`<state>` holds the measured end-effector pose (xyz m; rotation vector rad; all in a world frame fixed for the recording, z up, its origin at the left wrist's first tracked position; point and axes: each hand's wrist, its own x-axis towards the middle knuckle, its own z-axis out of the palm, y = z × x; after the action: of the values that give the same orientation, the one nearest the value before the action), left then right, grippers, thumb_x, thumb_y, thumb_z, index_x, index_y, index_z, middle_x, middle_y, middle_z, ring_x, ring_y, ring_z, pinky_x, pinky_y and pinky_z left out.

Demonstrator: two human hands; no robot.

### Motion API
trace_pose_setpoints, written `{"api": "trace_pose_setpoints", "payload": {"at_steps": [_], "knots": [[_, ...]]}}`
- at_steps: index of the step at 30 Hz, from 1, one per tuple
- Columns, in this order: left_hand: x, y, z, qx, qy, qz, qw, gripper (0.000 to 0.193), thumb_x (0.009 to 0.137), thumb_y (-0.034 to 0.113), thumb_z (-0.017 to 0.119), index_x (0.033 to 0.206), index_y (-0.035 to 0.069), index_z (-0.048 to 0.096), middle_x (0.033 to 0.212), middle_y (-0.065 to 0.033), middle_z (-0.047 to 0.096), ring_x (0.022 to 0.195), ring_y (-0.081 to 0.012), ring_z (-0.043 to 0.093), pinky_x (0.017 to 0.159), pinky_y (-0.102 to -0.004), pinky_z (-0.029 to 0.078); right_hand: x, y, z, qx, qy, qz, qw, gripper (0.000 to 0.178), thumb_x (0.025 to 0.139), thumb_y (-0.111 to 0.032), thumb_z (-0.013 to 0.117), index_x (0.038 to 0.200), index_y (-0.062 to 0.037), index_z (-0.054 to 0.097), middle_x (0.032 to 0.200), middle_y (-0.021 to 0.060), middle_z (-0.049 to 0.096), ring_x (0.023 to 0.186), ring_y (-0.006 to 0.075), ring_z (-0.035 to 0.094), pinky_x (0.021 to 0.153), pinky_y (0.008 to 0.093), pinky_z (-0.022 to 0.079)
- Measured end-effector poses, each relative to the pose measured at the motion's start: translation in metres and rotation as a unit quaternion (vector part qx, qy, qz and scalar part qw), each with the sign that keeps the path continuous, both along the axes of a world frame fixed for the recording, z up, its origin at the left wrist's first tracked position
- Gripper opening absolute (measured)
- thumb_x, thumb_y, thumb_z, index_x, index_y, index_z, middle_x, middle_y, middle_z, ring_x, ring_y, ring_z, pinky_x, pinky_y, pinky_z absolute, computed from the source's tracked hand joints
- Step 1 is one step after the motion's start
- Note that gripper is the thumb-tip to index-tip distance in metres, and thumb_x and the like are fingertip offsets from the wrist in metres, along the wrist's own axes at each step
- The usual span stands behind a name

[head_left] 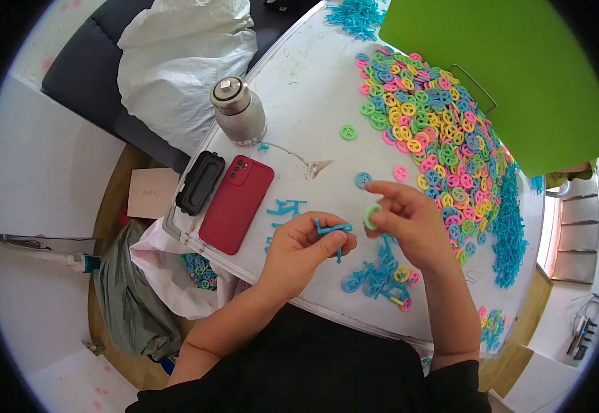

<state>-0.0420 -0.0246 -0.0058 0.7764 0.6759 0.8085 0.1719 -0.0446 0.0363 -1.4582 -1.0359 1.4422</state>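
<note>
One branched, bright-blue plastic piece (pixel 334 228) sits pinched between thumb and fingers of the person's left hand (pixel 299 251), over the white desk (pixel 320 89). Just right of it, the right hand (pixel 409 224) grips a small, round, light-green plastic wheel (pixel 371 217). Beyond spreads a heap of multicoloured plastic wheels (pixel 420 127); a flat red phone (pixel 236 210) lies leftward.

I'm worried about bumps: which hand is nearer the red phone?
Left. The left hand is a little right of the red phone, not touching; the right hand is farther right.
</note>
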Motion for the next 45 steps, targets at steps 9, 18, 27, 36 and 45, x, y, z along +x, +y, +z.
{"api": "trace_pose_setpoints", "payload": {"at_steps": [9,18,27,36,45], "knots": [[0.023,-0.012,-0.005,-0.007,-0.067,-0.002,0.998,0.014,0.094,0.003,0.068,0.108,0.005,0.068,0.106,-0.0058,0.068,0.099,-0.0143,0.062,0.089,-0.0313,0.051,-0.016,-0.031,-0.008,0.082,0.170,-0.062,0.980,0.014,0.091,-0.011,0.073,0.099,-0.0009,0.068,0.107,0.0084,0.068,0.101,0.0161,0.062,0.093,0.0330,0.048],[0.024,-0.015,-0.014,0.267,0.018,0.050,0.962,0.022,0.086,-0.003,0.074,0.107,0.002,0.071,0.102,-0.0052,0.067,0.098,-0.0165,0.061,0.086,-0.0312,0.048,-0.023,-0.041,-0.014,0.029,0.276,-0.110,0.954,0.011,0.096,-0.009,0.067,0.104,-0.0013,0.066,0.105,0.0086,0.071,0.097,0.0117,0.062,0.091,0.0294,0.049],[0.017,-0.005,0.008,0.479,0.200,0.061,0.852,0.025,0.081,-0.002,0.078,0.104,0.001,0.069,0.095,-0.0103,0.070,0.091,-0.0218,0.066,0.081,-0.0329,0.050,-0.022,-0.038,0.002,0.071,0.010,-0.106,0.992,0.014,0.098,-0.009,0.064,0.110,-0.0003,0.064,0.093,0.0029,0.067,0.081,0.0072,0.063,0.070,0.0249,0.055],[0.015,-0.007,-0.004,0.285,0.095,-0.003,0.954,0.018,0.088,-0.008,0.069,0.105,-0.001,0.067,0.103,-0.0087,0.068,0.096,-0.0154,0.064,0.088,-0.0285,0.050,-0.015,-0.044,-0.007,0.181,-0.079,-0.049,0.979,0.029,0.094,-0.005,0.067,0.123,-0.0008,0.066,0.095,0.0029,0.063,0.081,0.0069,0.057,0.069,0.0218,0.047],[0.015,-0.011,-0.008,0.294,0.071,-0.006,0.953,0.018,0.090,-0.007,0.069,0.107,-0.001,0.066,0.102,-0.0077,0.069,0.096,-0.0134,0.065,0.085,-0.0277,0.052,-0.013,-0.046,0.003,0.225,-0.141,0.033,0.963,0.045,0.085,-0.002,0.074,0.129,-0.0023,0.065,0.092,0.0018,0.062,0.079,0.0085,0.055,0.065,0.0245,0.042]]}}
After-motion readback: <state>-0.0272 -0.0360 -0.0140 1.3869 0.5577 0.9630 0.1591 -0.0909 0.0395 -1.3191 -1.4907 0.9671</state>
